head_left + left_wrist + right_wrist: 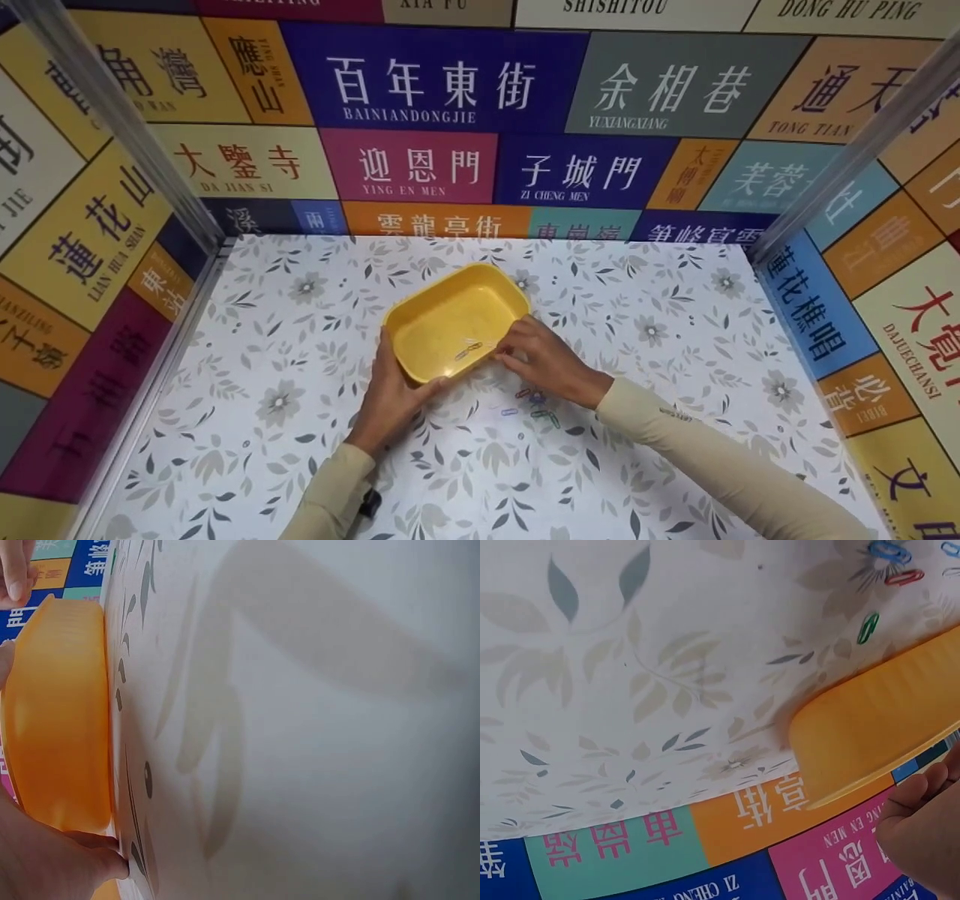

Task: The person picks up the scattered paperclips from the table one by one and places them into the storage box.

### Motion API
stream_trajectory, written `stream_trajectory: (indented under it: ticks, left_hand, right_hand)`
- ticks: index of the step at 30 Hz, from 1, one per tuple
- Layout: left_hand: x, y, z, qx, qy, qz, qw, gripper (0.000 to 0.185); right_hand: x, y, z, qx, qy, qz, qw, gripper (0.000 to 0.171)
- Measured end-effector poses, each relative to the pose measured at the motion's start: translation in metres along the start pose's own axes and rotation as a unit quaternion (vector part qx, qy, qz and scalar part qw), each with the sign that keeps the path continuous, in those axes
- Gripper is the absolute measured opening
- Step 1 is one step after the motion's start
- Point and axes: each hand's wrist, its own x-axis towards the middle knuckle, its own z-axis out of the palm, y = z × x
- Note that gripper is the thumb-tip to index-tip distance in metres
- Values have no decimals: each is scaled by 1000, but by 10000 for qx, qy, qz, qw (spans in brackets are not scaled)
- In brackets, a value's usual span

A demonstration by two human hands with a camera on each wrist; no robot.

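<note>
A: Where's the yellow plastic tray (454,321)?
B: On the floral tabletop (285,360), between both hands, a little way back from the person. The left hand (391,396) grips its near-left corner, thumb along the front wall and fingers curled round the side. A few paper clips in the tray (469,349) lie close to the wall nearest the right hand.

A: And the right hand (541,358)?
B: It sits at the tray's near-right rim, fingertips bunched over the edge. Whether they pinch a clip I can't tell; the head view is too small and the right wrist view shows only a fingertip and the tray's outer wall.

A: What else is close?
B: Loose coloured paper clips (534,405) lie on the tabletop just under that right wrist, toward the person.

A: What could go wrong?
B: I'd judge the tray is light, so a fingertip catching the rim could tip or slide it if the left hand eases. The sleeve could also drag the loose clips about.

A: Room to move?
B: Plenty of open tabletop left, right and toward the person. The patterned back wall (450,112) stands well beyond the tray, and side panels close in both flanks.
</note>
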Motion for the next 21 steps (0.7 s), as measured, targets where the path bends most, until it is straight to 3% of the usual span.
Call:
stream_trajectory:
  ticks: [15,21]
  left_hand:
    - [-4,1,-3,147,-90,-104,9998,139]
    - [-5,2,-3,228,-130,-271,9993,140]
  right_hand:
    - [-33,4,22,-160,126,-616,9979,5]
    - [-45,7,30,-102,97,-619,9980,5]
